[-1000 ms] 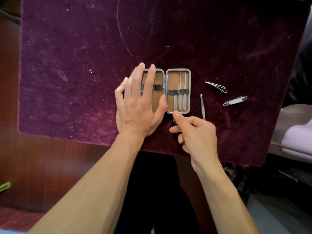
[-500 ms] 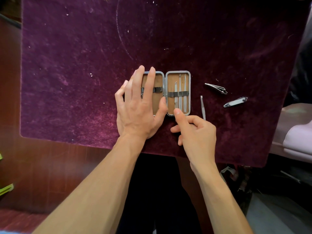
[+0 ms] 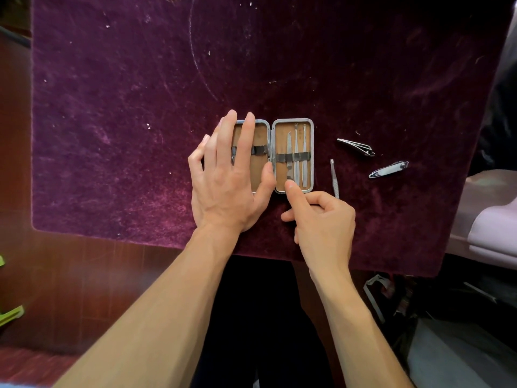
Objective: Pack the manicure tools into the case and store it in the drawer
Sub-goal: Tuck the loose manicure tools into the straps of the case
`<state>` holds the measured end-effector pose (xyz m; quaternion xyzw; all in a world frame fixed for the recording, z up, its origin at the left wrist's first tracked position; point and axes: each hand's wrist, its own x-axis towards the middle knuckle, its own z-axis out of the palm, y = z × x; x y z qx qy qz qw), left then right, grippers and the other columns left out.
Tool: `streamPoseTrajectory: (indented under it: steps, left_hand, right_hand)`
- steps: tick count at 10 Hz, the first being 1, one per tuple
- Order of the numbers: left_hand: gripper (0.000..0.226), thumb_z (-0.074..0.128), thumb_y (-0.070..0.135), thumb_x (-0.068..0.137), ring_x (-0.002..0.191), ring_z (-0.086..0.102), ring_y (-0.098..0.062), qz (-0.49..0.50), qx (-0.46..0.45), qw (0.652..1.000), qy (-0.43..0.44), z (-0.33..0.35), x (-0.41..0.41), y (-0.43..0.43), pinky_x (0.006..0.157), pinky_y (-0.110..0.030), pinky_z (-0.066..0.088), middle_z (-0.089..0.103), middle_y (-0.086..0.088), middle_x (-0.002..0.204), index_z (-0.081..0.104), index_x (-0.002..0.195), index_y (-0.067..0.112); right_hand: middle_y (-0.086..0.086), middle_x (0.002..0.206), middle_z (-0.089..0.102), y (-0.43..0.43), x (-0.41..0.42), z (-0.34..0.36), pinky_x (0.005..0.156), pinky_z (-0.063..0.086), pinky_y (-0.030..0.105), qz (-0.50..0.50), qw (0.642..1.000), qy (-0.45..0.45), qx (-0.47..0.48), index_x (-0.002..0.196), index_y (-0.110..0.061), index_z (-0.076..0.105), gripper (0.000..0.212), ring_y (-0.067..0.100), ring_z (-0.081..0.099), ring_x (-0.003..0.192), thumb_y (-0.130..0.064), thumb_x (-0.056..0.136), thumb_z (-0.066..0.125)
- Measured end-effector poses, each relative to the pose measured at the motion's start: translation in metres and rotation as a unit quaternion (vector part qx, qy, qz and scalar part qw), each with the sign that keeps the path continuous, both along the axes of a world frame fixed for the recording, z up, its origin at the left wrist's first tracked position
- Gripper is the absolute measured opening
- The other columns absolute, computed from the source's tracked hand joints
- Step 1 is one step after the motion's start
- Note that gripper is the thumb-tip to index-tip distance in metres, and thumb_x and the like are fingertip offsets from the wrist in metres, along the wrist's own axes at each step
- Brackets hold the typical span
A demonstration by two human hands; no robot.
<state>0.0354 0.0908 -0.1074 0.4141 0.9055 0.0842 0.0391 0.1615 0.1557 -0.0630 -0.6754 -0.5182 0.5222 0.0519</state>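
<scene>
An open metal manicure case [image 3: 280, 141] with tan lining lies on the purple velvet mat [image 3: 112, 107]. My left hand [image 3: 226, 186] lies flat on its left half, fingers spread over the elastic strap. Three slim tools sit under the strap in the right half; the leftmost, a pointed one [image 3: 289, 144], has my right hand's [image 3: 324, 225] index fingertip against its lower end, other fingers curled. Loose on the mat to the right lie a thin file or tweezers [image 3: 334, 177] and two nail clippers [image 3: 356, 147] [image 3: 389, 169].
The mat lies on a dark wooden table [image 3: 84, 275], whose front edge is near my body. A pale lilac object [image 3: 492, 236] sits off the mat's right edge. Something green [image 3: 8, 312] shows at the far left.
The pointed tool has slid up under the strap into the right half of the case, my right index finger following it. My left hand has stayed on the left half.
</scene>
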Motion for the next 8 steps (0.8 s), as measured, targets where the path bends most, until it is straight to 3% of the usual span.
streamPoseTrajectory:
  steps: [3, 5, 7, 8]
  left_hand:
    - [0.068, 0.042, 0.051, 0.1, 0.144, 0.042, -0.024, -0.001, 0.0, 1.0, 0.001, -0.001, 0.0001, -0.0001, 0.115, -0.043, 0.032, 0.034, -0.009, 0.165, 0.033, 0.16, 0.02]
    - [0.068, 0.041, 0.052, 0.1, 0.144, 0.041, -0.024, 0.001, -0.001, 1.0, -0.002, -0.0009, 0.0002, -0.0002, 0.115, -0.043, 0.032, 0.033, -0.008, 0.166, 0.032, 0.16, 0.02]
    - [0.068, 0.041, 0.052, 0.1, 0.145, 0.041, -0.025, 0.0, -0.003, 1.0, -0.005, -0.0002, 0.0002, 0.0001, 0.116, -0.044, 0.031, 0.033, -0.008, 0.166, 0.032, 0.16, 0.02]
    - [0.068, 0.041, 0.051, 0.1, 0.144, 0.042, -0.025, 0.0, -0.002, 1.0, -0.006, 0.0003, 0.0006, 0.0004, 0.116, -0.044, 0.031, 0.033, -0.009, 0.166, 0.033, 0.16, 0.019]
  right_hand:
    - [-0.013, 0.059, 0.076, -0.0019, -0.0033, -0.0009, 0.064, 0.052, 0.034, -0.009, 1.0, -0.019, 0.008, 0.07, -0.026, 0.075, 0.041, -0.002, 0.061, 0.041, -0.063, 0.089, 0.073]
    - [-0.012, 0.058, 0.076, -0.002, -0.0046, -0.0015, 0.077, 0.063, 0.047, -0.011, 1.0, -0.018, 0.007, 0.069, -0.026, 0.075, 0.044, -0.002, 0.061, 0.042, -0.066, 0.088, 0.072]
    - [-0.012, 0.057, 0.075, -0.0023, -0.0041, -0.0019, 0.078, 0.064, 0.046, -0.007, 1.0, -0.015, 0.015, 0.068, -0.025, 0.076, 0.046, -0.002, 0.061, 0.042, -0.067, 0.088, 0.072]
    - [-0.012, 0.059, 0.076, -0.0016, -0.002, -0.0011, 0.072, 0.061, 0.042, -0.006, 1.0, -0.01, 0.011, 0.071, -0.026, 0.077, 0.044, -0.002, 0.062, 0.043, -0.067, 0.088, 0.073]
